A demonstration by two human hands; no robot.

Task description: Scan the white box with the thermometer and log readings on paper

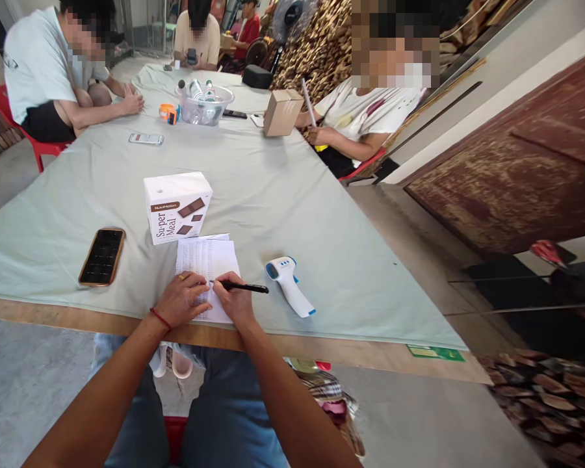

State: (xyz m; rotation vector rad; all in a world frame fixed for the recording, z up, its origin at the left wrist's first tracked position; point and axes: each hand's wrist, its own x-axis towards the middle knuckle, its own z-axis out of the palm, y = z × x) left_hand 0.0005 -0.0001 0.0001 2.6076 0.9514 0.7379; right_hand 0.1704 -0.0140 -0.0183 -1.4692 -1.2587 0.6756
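Observation:
A black pen (246,286) is held in my right hand (234,300), its tip toward a sheet of paper (224,259) with rows of small writing on its left part. My left hand (182,298) lies on the paper's left side with its fingers stretched out; a ring and a red wrist cord show on it. Just behind the paper stands a white box (178,207) with printed chocolate pieces. To the right of my right hand lies a white and blue infrared thermometer (289,286). A phone in an orange case (102,257) rests to the left.
Farther along the cloth-covered table (322,214) are another phone (146,139), an orange tape roll (168,113), a clear basin (219,107) of bottles and a cardboard box (283,113). Several people sit around it. Stacked firewood (550,396) lies at lower right.

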